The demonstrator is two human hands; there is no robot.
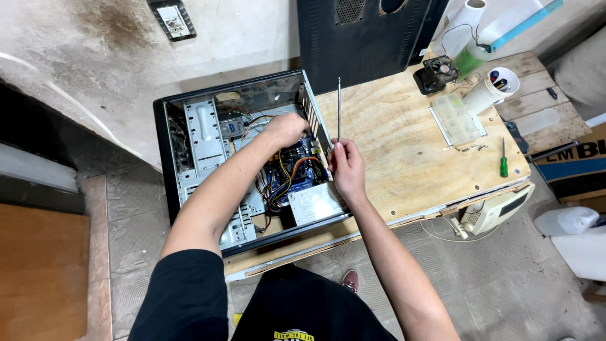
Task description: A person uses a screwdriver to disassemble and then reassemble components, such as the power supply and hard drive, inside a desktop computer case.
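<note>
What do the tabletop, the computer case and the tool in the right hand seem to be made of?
The tabletop looks like bare plywood: pale, grainy and unpainted. The computer case seems to be sheet metal, black outside and dull grey inside. The long tool held by the right hand looks like thin shiny steel.

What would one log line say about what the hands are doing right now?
left hand: inside open computer case | right hand: holds long screwdriver upright | bench: plywood table

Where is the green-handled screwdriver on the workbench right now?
In the head view, the green-handled screwdriver lies near the right edge of the wooden bench, just right of the clear plastic parts box and below the white cup.
</note>
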